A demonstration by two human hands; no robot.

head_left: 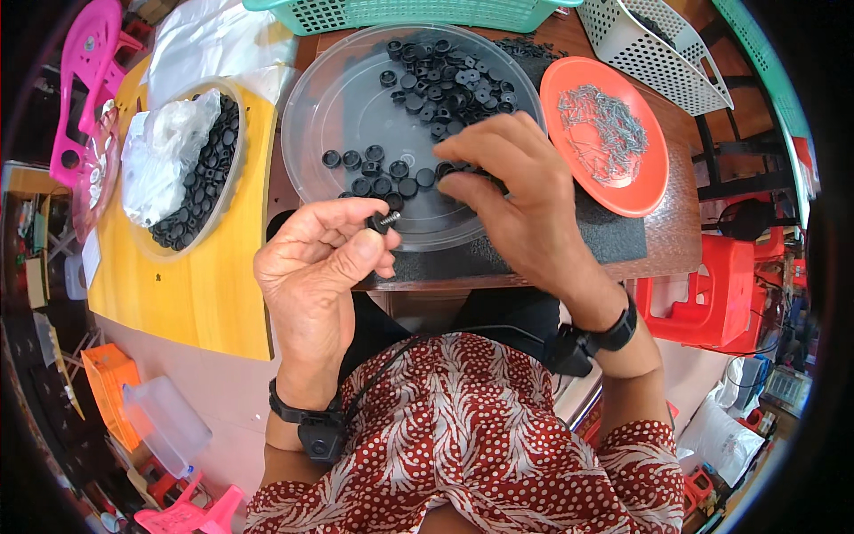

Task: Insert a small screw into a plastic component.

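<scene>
The big clear round tray (334,111) sits on the brown table (676,236), partly on a black mat (614,238). The left hand (316,262) is at the tray's near left edge. Its thumb and fingertips pinch a small black cap (379,223) with a shiny screw (392,216) poking out of it, pointing to the right.

The right hand (525,196) is over the right part of the tray. Its thumb and pointer finger curve with a small gap, and a dark cap (443,169) shows between the tips. I can't tell if they are holding it.

In the tray, a big pile of black caps (411,82) lies at the far right side, and a smaller bunch (382,186) lies near the front.

Right of the tray, touching or just beside it, is an orange-red plate (639,189) with silver screws (605,129). Left of the tray, on a yellow table (196,307), is a bowl (158,255) of more black caps (216,169) with a plastic bag (169,156) on top. Behind the tray is a green basket (400,16).
</scene>
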